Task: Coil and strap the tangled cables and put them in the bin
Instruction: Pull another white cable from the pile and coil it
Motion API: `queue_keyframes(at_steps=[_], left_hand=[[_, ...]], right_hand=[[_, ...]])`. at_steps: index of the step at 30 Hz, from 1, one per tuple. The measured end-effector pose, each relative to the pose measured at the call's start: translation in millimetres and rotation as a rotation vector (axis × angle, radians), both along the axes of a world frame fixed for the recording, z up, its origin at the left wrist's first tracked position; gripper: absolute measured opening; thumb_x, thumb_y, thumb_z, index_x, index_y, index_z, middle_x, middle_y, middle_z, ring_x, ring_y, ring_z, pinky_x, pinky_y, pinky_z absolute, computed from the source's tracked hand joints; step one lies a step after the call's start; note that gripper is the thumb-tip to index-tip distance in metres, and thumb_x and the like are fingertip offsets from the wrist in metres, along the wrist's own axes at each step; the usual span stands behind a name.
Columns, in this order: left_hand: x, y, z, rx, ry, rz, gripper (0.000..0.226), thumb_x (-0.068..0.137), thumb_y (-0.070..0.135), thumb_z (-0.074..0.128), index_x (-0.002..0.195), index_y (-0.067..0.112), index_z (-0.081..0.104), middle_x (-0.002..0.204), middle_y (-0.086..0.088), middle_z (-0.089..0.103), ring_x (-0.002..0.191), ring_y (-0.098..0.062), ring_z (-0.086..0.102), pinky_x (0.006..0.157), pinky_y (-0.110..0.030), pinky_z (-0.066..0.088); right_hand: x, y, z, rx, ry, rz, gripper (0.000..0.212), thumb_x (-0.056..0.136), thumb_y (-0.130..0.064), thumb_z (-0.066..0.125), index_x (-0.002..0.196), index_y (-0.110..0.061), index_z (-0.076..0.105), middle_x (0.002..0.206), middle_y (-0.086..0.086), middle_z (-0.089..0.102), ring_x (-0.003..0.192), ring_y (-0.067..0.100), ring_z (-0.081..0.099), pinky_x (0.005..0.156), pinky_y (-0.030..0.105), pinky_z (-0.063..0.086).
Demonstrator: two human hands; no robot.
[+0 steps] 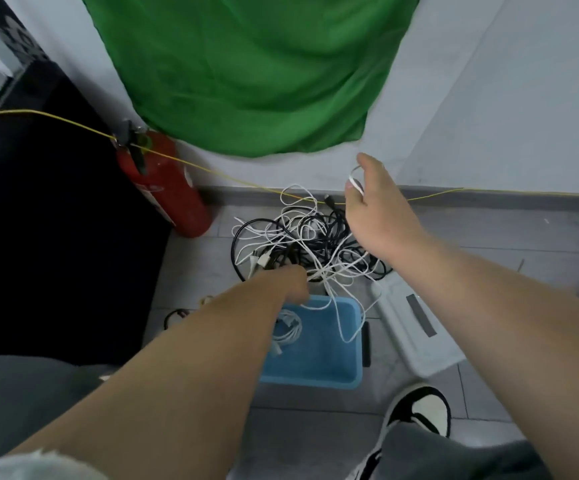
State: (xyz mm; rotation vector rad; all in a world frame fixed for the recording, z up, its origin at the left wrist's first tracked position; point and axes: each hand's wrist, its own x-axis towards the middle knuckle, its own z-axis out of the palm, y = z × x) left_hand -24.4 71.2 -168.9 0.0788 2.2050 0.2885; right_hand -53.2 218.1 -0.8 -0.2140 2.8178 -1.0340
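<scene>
A tangle of white and black cables (pixel 301 237) lies on the grey floor by the wall. My left hand (pixel 289 284) reaches into its near edge and grips a white cable there. My right hand (pixel 372 202) is raised above the heap's right side and pinches a loop of white cable (pixel 354 178) between thumb and fingers. A blue bin (pixel 319 355) stands just in front of the heap. A coiled white cable (pixel 286 329) lies inside it, and a white strand (pixel 341 323) from the heap droops over its far rim.
A red fire extinguisher (pixel 166 188) leans at the left. A thin yellow wire (pixel 211 171) runs across the view above the heap. A white lid (pixel 416 323) lies right of the bin. Green cloth (pixel 253 71) hangs on the wall. My shoe (pixel 419 414) is at the bottom right.
</scene>
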Motion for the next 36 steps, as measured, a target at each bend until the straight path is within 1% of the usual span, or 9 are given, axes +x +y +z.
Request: queue_keyframes(at_steps=[4, 9, 14, 18, 21, 23, 27, 31, 36], left_hand=[[-0.2, 3.1, 2.8, 0.039, 0.115, 0.121, 0.015, 0.093, 0.015, 0.057, 0.098, 0.004, 0.065, 0.087, -0.009, 0.06, 0.08, -0.024, 0.056, 0.071, -0.034, 0.049], [-13.2, 0.4, 49.0, 0.101, 0.383, 0.201, 0.02, 0.093, 0.021, 0.054, 0.11, 0.015, 0.061, 0.104, -0.006, 0.066, 0.097, -0.027, 0.063, 0.075, -0.033, 0.049], [-36.0, -3.0, 135.2, 0.264, 0.557, 0.229, 0.014, 0.079, 0.016, 0.06, 0.087, 0.027, 0.065, 0.099, 0.002, 0.071, 0.095, -0.021, 0.066, 0.082, -0.029, 0.055], [-42.7, 0.0, 222.3, 0.439, 0.733, 0.235, 0.015, 0.078, 0.012, 0.066, 0.085, 0.026, 0.068, 0.09, 0.006, 0.071, 0.085, -0.016, 0.067, 0.077, -0.031, 0.057], [-39.6, -3.4, 288.9, 0.619, 0.893, 0.223, 0.018, 0.081, 0.008, 0.068, 0.083, 0.026, 0.066, 0.084, 0.011, 0.069, 0.082, -0.01, 0.066, 0.075, -0.028, 0.055], [-29.7, -5.1, 332.7, 0.717, 0.977, 0.182, 0.015, 0.084, 0.01, 0.071, 0.087, 0.024, 0.067, 0.079, 0.015, 0.066, 0.072, 0.002, 0.061, 0.068, -0.017, 0.048], [-8.7, 0.2, 363.5, 0.851, 0.955, 0.198, 0.018, 0.089, 0.013, 0.069, 0.106, 0.019, 0.068, 0.081, 0.011, 0.067, 0.063, 0.003, 0.057, 0.063, -0.015, 0.045], [3.8, -6.7, 332.7, 0.58, 0.933, 0.2, 0.053, 0.081, 0.017, 0.06, 0.133, 0.024, 0.056, 0.087, 0.003, 0.067, 0.074, -0.014, 0.065, 0.065, -0.03, 0.053], [1.4, -39.1, 272.5, 0.146, 0.876, 0.174, 0.02, 0.085, 0.025, 0.056, 0.101, 0.018, 0.064, 0.084, -0.002, 0.065, 0.083, -0.029, 0.064, 0.071, -0.037, 0.057]], right_hand=[[1.2, 3.6, -11.9, 0.034, -0.144, -0.024, 0.053, 0.107, -0.029, 0.037, 0.158, -0.02, 0.025, 0.158, 0.011, 0.038, 0.128, 0.032, 0.053, 0.098, 0.036, 0.039], [-0.9, 3.7, -12.7, 0.013, -0.238, -0.044, 0.054, 0.104, -0.027, 0.041, 0.157, -0.026, 0.028, 0.141, 0.012, 0.056, 0.102, 0.027, 0.058, 0.083, 0.031, 0.039], [2.4, -4.9, 10.5, -0.11, -0.315, -0.08, 0.076, 0.085, -0.005, 0.044, 0.155, -0.029, 0.029, 0.138, 0.009, 0.05, 0.099, 0.035, 0.069, 0.077, 0.048, 0.059], [10.7, -8.1, 37.2, -0.281, -0.28, -0.019, 0.078, 0.076, 0.005, 0.06, 0.143, -0.028, 0.041, 0.134, -0.005, 0.056, 0.063, 0.021, 0.07, 0.052, 0.031, 0.05], [12.6, -10.7, 58.8, -0.386, -0.133, -0.049, 0.064, 0.083, -0.015, 0.075, 0.138, -0.025, 0.045, 0.14, -0.008, 0.055, 0.071, 0.02, 0.074, 0.052, 0.024, 0.047], [14.5, -12.0, 82.6, -0.552, -0.066, -0.144, 0.038, 0.097, -0.025, 0.066, 0.131, -0.02, 0.05, 0.138, -0.006, 0.056, 0.074, 0.021, 0.077, 0.049, 0.024, 0.049], [16.4, -12.7, 112.5, -0.921, -0.204, -0.24, 0.028, 0.106, -0.034, 0.053, 0.115, -0.007, 0.053, 0.102, 0.007, 0.072, 0.088, 0.032, 0.077, 0.073, 0.048, 0.064], [13.0, -5.4, 110.3, -0.879, -0.043, -0.419, 0.02, 0.109, -0.029, 0.042, 0.101, -0.014, 0.051, 0.094, 0.01, 0.071, 0.093, 0.031, 0.075, 0.091, 0.049, 0.06], [-9.1, 31.4, 103.9, -0.838, 0.188, -0.696, 0.018, 0.108, -0.027, 0.035, 0.094, -0.022, 0.045, 0.081, 0.001, 0.068, 0.08, 0.023, 0.068, 0.09, 0.053, 0.058]])
